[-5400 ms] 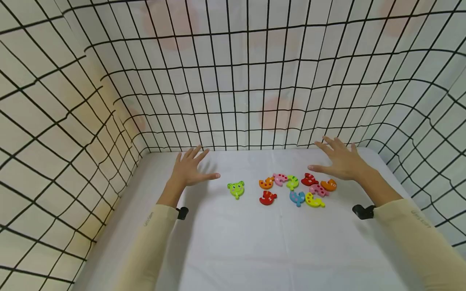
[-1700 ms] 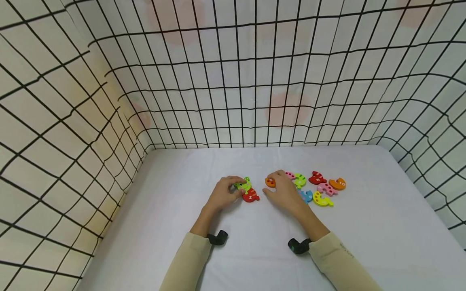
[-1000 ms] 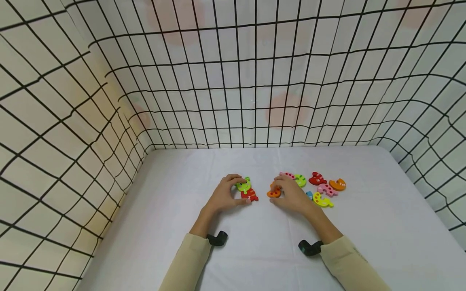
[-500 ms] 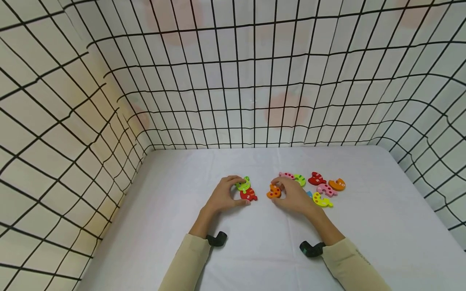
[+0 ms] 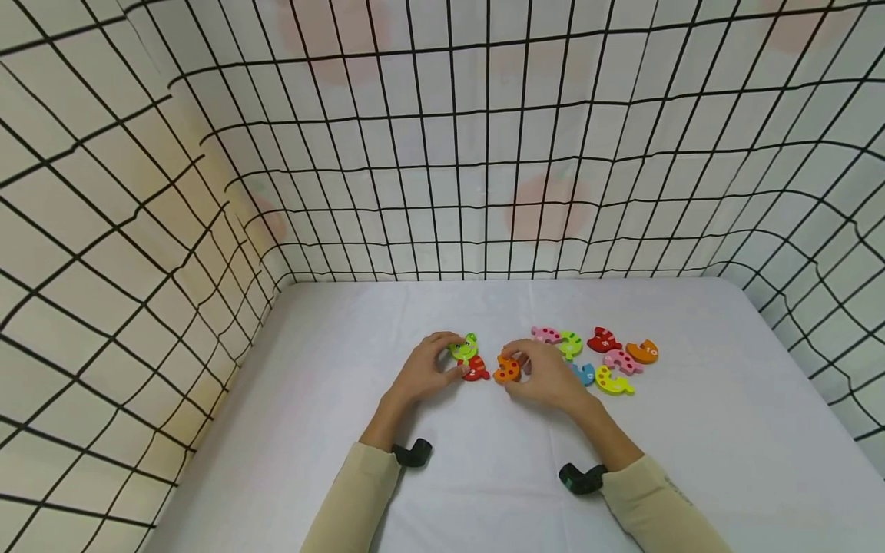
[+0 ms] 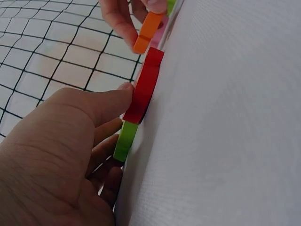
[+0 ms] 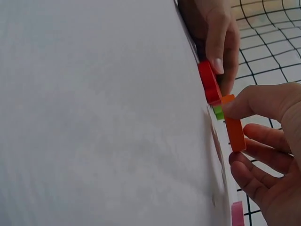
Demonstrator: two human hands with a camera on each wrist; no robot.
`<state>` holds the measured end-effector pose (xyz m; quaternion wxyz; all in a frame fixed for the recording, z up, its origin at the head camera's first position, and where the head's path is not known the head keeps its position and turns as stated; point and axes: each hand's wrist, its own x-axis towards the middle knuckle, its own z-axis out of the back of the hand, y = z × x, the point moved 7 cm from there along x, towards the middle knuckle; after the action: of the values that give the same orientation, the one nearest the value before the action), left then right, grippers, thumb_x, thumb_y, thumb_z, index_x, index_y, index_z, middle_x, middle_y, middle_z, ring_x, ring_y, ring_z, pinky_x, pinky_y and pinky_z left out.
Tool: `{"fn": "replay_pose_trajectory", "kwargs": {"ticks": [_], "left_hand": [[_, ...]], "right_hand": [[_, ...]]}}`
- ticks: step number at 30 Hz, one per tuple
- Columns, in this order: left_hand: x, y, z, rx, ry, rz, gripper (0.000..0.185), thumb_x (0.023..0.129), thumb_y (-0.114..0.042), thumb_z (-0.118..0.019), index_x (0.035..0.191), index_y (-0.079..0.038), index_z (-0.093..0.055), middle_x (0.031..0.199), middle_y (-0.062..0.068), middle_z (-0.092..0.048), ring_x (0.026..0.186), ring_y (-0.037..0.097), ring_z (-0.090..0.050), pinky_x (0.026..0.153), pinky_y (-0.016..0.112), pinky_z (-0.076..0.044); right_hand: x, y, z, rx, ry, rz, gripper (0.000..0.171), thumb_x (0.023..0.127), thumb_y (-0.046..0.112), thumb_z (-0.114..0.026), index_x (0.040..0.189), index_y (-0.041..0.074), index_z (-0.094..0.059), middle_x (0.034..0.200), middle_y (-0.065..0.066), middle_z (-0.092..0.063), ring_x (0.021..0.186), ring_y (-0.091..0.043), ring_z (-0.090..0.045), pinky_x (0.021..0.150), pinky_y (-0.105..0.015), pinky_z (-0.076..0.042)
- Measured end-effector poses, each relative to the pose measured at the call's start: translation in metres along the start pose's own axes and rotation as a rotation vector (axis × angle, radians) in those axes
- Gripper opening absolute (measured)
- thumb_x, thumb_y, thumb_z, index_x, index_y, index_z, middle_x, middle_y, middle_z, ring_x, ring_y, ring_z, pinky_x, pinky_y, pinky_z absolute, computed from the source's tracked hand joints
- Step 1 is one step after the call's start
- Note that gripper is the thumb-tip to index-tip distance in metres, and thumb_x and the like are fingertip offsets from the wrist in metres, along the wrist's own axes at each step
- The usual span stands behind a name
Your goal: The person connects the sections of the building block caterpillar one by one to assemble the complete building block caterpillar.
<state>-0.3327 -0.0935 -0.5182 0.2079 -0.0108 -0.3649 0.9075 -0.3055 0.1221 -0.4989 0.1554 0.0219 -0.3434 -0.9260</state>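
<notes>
My left hand holds two joined puzzle pieces on the white cloth: a green smiling head piece and a red striped piece marked 2. In the left wrist view, the thumb presses the red piece's edge while the other fingers lie around the green piece. My right hand pinches an orange spotted puzzle piece between thumb and fingers, just right of the red one. The right wrist view shows this orange piece tilted and raised off the cloth.
Right of my right hand lie pink, green striped, blue, yellow, red, second pink and orange pieces. A black wire grid stands behind and at both sides of the white-covered table.
Both hands came inward from spread positions, and the red piece joined the green head. My right hand picked up the orange piece and brought it left; my left thumb moved onto the red piece.
</notes>
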Motion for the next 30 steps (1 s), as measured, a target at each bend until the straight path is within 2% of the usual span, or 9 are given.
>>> {"fn": "replay_pose_trajectory", "kwargs": {"ticks": [6,13,23,30], "left_hand": [[0.000,0.001,0.001,-0.012,-0.009,-0.007,0.049,0.092,-0.030,-0.074,0.138,-0.018,-0.064,0.149,0.005,-0.056,0.145,0.027,-0.047,0.121,0.053,-0.036],[-0.001,0.000,0.000,-0.013,-0.005,-0.001,0.050,0.092,-0.029,-0.074,0.139,-0.017,-0.064,0.150,0.006,-0.056,0.145,0.029,-0.047,0.121,0.054,-0.035],[0.000,0.002,0.002,-0.005,-0.013,-0.004,0.050,0.092,-0.030,-0.075,0.139,-0.018,-0.064,0.150,0.005,-0.055,0.143,0.028,-0.048,0.120,0.053,-0.037],[0.002,0.002,0.001,-0.002,-0.032,0.000,0.051,0.090,-0.034,-0.077,0.137,-0.018,-0.066,0.145,0.010,-0.052,0.136,0.032,-0.048,0.115,0.053,-0.042]], "right_hand": [[0.003,0.011,-0.008,0.053,0.015,0.035,0.048,0.079,0.022,-0.089,0.122,0.014,-0.070,0.113,0.001,-0.071,0.091,-0.017,-0.059,0.079,-0.028,-0.055],[0.005,0.019,-0.015,0.023,0.020,0.044,0.046,0.079,0.023,-0.089,0.120,0.015,-0.070,0.113,0.001,-0.071,0.089,-0.015,-0.058,0.077,-0.026,-0.053],[0.009,0.024,-0.018,-0.023,0.009,0.003,0.041,0.078,0.024,-0.089,0.113,0.012,-0.072,0.092,0.000,-0.065,0.079,-0.015,-0.053,0.068,-0.026,-0.048],[0.010,0.027,-0.021,-0.048,0.039,-0.023,0.039,0.079,0.024,-0.088,0.111,0.009,-0.072,0.093,-0.002,-0.064,0.081,-0.017,-0.053,0.070,-0.027,-0.049]]}}
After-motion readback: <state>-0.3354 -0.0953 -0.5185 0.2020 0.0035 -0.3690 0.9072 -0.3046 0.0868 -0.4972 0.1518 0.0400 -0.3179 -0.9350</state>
